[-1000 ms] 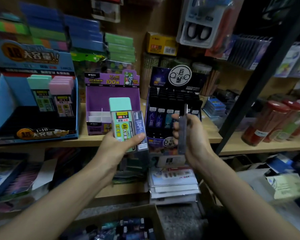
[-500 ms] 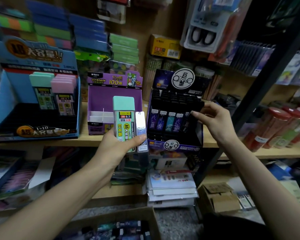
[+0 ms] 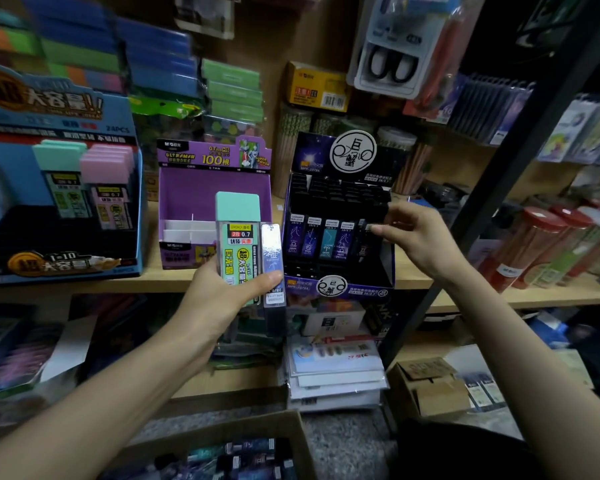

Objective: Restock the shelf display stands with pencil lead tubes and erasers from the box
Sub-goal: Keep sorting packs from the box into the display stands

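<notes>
Left hand (image 3: 219, 301) grips lead case (image 3: 238, 237) marked "2B 0.7" | right hand (image 3: 420, 237) seemingly pinches dark tube (image 3: 362, 244)

1.0 s ago: my right hand (image 3: 420, 242) held the dark lead tube (image 3: 362, 239) upright in the air, in front of the black display stand (image 3: 340, 287).

0.5 s ago: the hand had moved up and to the right, reaching the right end of the stand's front row.

Now: the tube sits in that row, just right of the four already standing there. My thumb and forefinger pinch its top end.
</notes>
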{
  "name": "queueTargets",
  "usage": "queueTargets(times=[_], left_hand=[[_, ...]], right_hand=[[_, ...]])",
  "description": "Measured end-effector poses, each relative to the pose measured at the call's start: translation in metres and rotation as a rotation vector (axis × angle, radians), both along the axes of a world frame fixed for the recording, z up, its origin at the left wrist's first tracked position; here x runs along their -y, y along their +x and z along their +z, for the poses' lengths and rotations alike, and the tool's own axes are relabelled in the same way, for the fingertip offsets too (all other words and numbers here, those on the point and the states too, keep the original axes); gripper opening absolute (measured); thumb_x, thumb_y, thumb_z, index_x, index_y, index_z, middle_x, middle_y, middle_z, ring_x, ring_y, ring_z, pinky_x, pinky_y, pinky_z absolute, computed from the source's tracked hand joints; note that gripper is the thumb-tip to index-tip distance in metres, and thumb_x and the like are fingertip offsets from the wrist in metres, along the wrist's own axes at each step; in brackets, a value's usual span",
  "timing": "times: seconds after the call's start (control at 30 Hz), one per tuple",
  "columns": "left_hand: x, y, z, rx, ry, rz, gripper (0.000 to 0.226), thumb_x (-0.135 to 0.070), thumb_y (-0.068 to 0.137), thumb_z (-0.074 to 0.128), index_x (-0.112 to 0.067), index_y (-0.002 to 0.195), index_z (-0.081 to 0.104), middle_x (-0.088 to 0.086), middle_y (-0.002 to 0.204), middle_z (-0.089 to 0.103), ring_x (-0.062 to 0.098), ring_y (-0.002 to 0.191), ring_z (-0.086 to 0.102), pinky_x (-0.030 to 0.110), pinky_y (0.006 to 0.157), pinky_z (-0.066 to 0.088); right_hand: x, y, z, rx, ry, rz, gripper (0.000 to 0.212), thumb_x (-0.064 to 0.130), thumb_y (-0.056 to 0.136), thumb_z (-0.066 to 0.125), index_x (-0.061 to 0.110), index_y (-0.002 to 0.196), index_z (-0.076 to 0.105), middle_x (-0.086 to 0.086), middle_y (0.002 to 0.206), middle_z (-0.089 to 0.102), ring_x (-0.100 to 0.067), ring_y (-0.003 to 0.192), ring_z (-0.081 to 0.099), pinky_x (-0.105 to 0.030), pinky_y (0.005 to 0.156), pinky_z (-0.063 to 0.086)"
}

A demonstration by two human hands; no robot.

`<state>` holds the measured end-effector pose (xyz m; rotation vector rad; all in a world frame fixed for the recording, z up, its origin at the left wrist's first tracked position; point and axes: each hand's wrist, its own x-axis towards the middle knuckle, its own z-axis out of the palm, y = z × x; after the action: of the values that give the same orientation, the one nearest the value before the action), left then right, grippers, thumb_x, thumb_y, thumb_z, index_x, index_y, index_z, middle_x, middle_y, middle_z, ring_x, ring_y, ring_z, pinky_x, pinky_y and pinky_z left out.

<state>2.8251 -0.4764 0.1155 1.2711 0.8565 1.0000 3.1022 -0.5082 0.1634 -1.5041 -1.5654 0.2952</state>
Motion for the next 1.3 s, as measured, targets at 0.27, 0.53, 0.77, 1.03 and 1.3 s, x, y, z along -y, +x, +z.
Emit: queueTargets(times=[0.27, 0.53, 0.77, 1.03, 1.3], left_hand=[[0.000, 0.002, -0.001, -0.023, -0.003, -0.006, 0.049, -0.034, 0.053, 0.077, -0.027, 0.098, 0.061, -0.017, 0.086, 0.072, -0.003, 0.077, 0.067, 0.009, 0.059, 0.047], [0.004, 0.001, 0.004, -0.014, -0.001, -0.014, 0.049, -0.032, 0.053, 0.076, -0.026, 0.099, 0.061, -0.015, 0.083, 0.072, -0.002, 0.076, 0.067, 0.014, 0.064, 0.046], [0.008, 0.000, 0.006, -0.018, 0.025, -0.039, 0.043, -0.029, 0.056, 0.074, -0.026, 0.097, 0.061, -0.009, 0.084, 0.073, 0.003, 0.077, 0.068, 0.017, 0.063, 0.048], [0.003, -0.004, 0.005, 0.050, 0.069, -0.001, 0.042, -0.037, 0.057, 0.072, -0.025, 0.097, 0.064, -0.014, 0.085, 0.074, 0.000, 0.078, 0.068, 0.010, 0.060, 0.050], [-0.016, -0.011, 0.016, 0.139, 0.102, 0.108, 0.028, -0.032, 0.061, 0.072, -0.023, 0.086, 0.064, -0.017, 0.075, 0.071, -0.003, 0.075, 0.065, 0.015, 0.068, 0.050]], right_hand=[[-0.009, -0.015, -0.015, 0.138, -0.049, -0.355, 0.025, 0.023, 0.082, 0.071, 0.008, 0.102, 0.068, -0.007, 0.095, 0.070, -0.018, 0.090, 0.065, -0.034, 0.083, 0.053], [0.008, -0.049, 0.000, 0.424, -0.063, -0.549, 0.031, 0.038, 0.091, 0.056, 0.008, 0.087, 0.064, -0.011, 0.082, 0.068, -0.028, 0.080, 0.062, -0.038, 0.068, 0.050], [0.028, -0.132, -0.009, -0.484, -0.340, 0.083, 0.024, 0.030, 0.091, 0.058, 0.007, 0.089, 0.064, -0.001, 0.072, 0.061, -0.013, 0.064, 0.058, -0.035, 0.063, 0.047], [0.033, -0.147, -0.021, -0.591, -0.362, 0.265, 0.032, 0.000, 0.087, 0.061, 0.013, 0.116, 0.058, -0.011, 0.096, 0.061, -0.012, 0.084, 0.063, -0.020, 0.080, 0.052], [0.045, -0.130, -0.006, -0.386, -0.472, 0.293, 0.037, -0.001, 0.090, 0.053, 0.018, 0.122, 0.061, 0.008, 0.082, 0.062, 0.008, 0.061, 0.053, -0.006, 0.056, 0.040]])
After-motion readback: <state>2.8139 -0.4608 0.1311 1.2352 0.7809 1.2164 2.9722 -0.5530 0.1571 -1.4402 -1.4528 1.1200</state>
